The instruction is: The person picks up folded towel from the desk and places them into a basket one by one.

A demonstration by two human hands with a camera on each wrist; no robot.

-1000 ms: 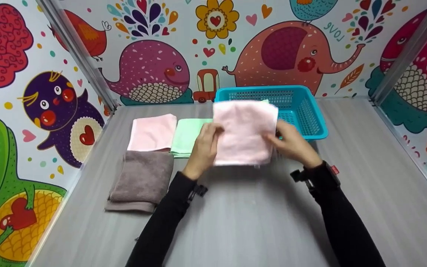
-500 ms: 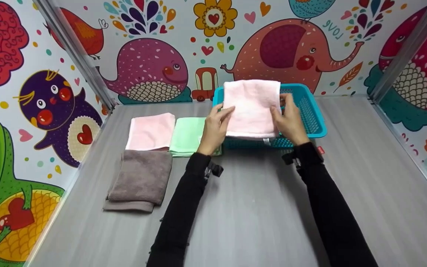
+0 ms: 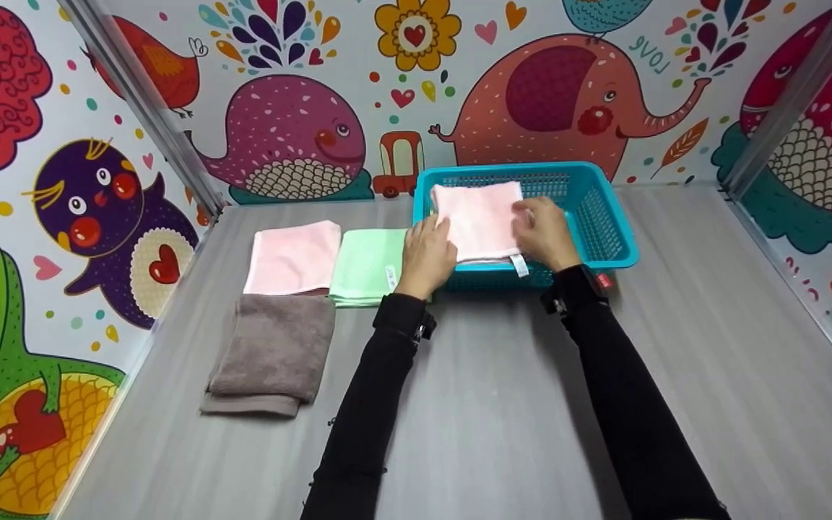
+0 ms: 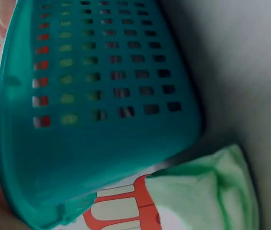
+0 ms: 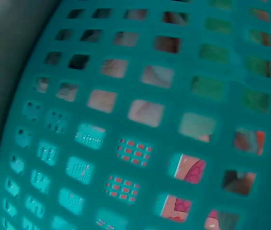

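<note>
1. So the folded pink washcloth (image 3: 479, 220) is being held over the left half of the turquoise plastic basket (image 3: 596, 217), lower edge about at the front rim. Whether it's resting on anything underneath can't be told.

2. Its right edge looks pinched between thumb and fingertips of the right hand (image 3: 547, 232). The left hand (image 3: 428, 256) is laid along the other edge, mostly back-of-hand from above, so whether anything is gripped there can't be told.

3. Biggest snag risk imo: the white care tag (image 3: 519, 266) is draped over the front rim. If it gets caught, a corner could be dragged up and the cloth left crooked.

4. If one side is let go well ahead of the other, the fold could be tugged open or skewed.

5. The basket could be nudged by a wrist too, since both are held close to its front. The folded green washcloth (image 3: 367, 260) might get shoved along with it.

6. In the left wrist view, the basket's outer wall and the green cloth's corner are shown just beside each other, a spot blocked by the left hand in the head view.

7. In the right wrist view, pale green patches (image 5: 208, 87) are seen through the slots. Something green is probably sitting inside, but it's too blurry to be called.
</note>
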